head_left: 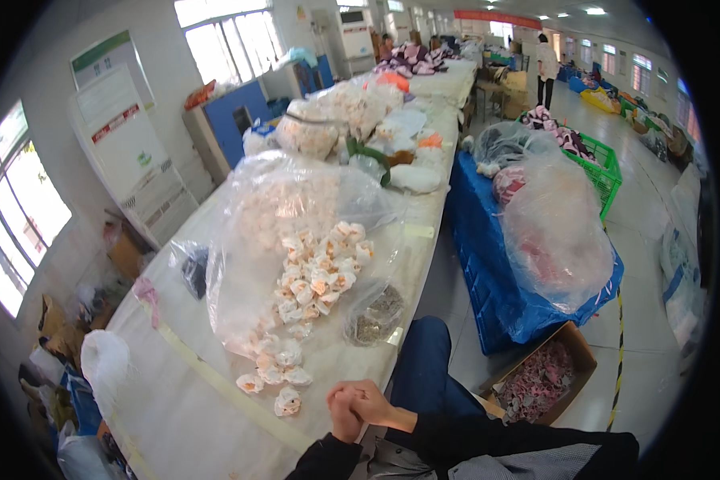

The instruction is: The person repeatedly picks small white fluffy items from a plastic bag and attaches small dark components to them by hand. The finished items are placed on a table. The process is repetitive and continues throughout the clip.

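Over the near edge of the long table, my left hand [343, 414] and my right hand [374, 405] are clasped together with fingers closed. Whether anything lies between them is hidden. Just beyond them on the tabletop are several small white stuffed pieces [286, 401] with orange marks. More of these form a heap [320, 272] spilling out of a big clear plastic bag [244, 212]. To the right of the heap, a small clear bag [374, 314] holds tiny grey-brown bits I cannot make out.
Further along the table [208, 376] are more stuffed clear bags [328, 120]. At right stand a blue-covered crate [476, 264] with a bulging plastic bag [552, 224], a green basket [604, 172] and a cardboard box [572, 360] of pink-grey pieces. A person [546, 68] stands far back.
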`<state>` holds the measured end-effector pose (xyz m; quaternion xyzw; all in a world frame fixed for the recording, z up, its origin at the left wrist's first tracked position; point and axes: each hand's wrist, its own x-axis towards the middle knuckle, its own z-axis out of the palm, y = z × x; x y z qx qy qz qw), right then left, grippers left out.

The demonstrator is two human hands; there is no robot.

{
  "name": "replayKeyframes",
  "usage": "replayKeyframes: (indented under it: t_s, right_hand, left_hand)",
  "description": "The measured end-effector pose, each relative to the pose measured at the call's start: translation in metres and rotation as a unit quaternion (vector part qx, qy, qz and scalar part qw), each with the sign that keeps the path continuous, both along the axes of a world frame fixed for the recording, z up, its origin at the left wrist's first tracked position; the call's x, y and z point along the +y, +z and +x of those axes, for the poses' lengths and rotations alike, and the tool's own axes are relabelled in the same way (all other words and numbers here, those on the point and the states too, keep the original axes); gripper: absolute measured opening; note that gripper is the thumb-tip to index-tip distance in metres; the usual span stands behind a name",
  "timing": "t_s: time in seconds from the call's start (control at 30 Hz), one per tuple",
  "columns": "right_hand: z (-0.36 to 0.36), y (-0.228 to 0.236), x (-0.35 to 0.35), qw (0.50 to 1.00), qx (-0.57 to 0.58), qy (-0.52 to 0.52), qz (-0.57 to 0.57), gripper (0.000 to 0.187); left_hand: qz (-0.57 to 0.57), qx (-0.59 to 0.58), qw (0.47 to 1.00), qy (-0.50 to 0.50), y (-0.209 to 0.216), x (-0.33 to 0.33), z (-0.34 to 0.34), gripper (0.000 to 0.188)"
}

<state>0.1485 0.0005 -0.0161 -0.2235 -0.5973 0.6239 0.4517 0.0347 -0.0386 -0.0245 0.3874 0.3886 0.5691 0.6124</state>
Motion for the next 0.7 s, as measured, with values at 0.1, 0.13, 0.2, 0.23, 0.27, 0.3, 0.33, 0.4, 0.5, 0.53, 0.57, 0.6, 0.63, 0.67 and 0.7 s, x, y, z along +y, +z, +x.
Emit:
replayKeyframes:
  t_s: [0.1, 0.13, 0.2, 0.23, 0.27, 0.3, 0.33, 0.4, 0.5, 0.53, 0.57, 0.6, 0.63, 0.67, 0.7]
  right_hand:
    - [0.01, 0.023, 0.008, 0.995, 0.057, -0.035, 0.076, 0.029]
    - [0.012, 0.03, 0.011, 0.985, 0.088, -0.039, 0.141, 0.028]
    - [0.011, 0.008, 0.023, 0.978, 0.043, -0.123, 0.164, 0.026]
    - [0.008, -0.007, 0.029, 0.99, 0.016, -0.101, 0.096, 0.026]
    - [0.007, -0.007, 0.027, 0.993, -0.042, -0.105, -0.016, 0.028]
    - [0.003, -0.014, 0.029, 0.99, -0.025, -0.133, 0.044, 0.038]
    - [-0.002, -0.02, 0.032, 0.981, -0.007, -0.163, 0.101, 0.048]
    - [0.0, -0.018, 0.035, 0.977, -0.051, -0.159, 0.134, 0.046]
    - [-0.071, -0.038, 0.019, 0.845, 0.068, -0.504, 0.164, 0.023]
    - [-0.077, -0.009, 0.038, 0.822, 0.071, -0.544, 0.154, 0.025]
    - [-0.073, -0.006, 0.04, 0.854, 0.058, -0.497, 0.144, 0.025]
    - [-0.069, -0.004, 0.041, 0.883, 0.045, -0.448, 0.131, 0.026]
    - [-0.061, -0.003, 0.042, 0.91, 0.033, -0.395, 0.123, 0.026]
    - [-0.053, -0.001, 0.043, 0.933, 0.02, -0.341, 0.111, 0.027]
    - [-0.042, 0.0, 0.047, 0.95, 0.004, -0.294, 0.101, 0.028]
  left_hand:
    - [0.081, 0.09, 0.993, 0.013, -0.001, 0.012, 0.005, 0.039]
    - [0.074, 0.098, 0.992, 0.008, -0.005, 0.012, 0.004, 0.039]
    - [0.03, 0.078, 0.996, -0.027, -0.008, 0.024, 0.012, 0.039]
    - [0.021, 0.082, 0.996, -0.023, -0.006, 0.025, 0.011, 0.039]
    - [0.008, 0.086, 0.996, -0.018, -0.01, 0.027, 0.008, 0.039]
    - [-0.002, 0.085, 0.996, -0.02, -0.012, 0.032, 0.01, 0.039]
    - [-0.01, 0.088, 0.996, -0.02, -0.012, 0.039, 0.008, 0.039]
    - [-0.028, 0.084, 0.996, -0.021, -0.018, 0.053, 0.003, 0.039]
    - [-0.053, 0.082, 0.995, -0.02, -0.026, 0.068, -0.003, 0.039]
    - [-0.062, 0.084, 0.994, -0.013, -0.029, 0.069, -0.005, 0.039]
    - [-0.068, 0.084, 0.994, -0.014, -0.029, 0.073, -0.006, 0.039]
    - [-0.073, 0.085, 0.994, -0.011, -0.031, 0.075, -0.007, 0.039]
    - [-0.074, 0.083, 0.994, -0.007, -0.032, 0.077, -0.008, 0.039]
    - [-0.079, 0.084, 0.993, -0.002, -0.032, 0.077, -0.009, 0.04]
    - [-0.08, 0.083, 0.993, -0.006, -0.033, 0.08, -0.008, 0.04]
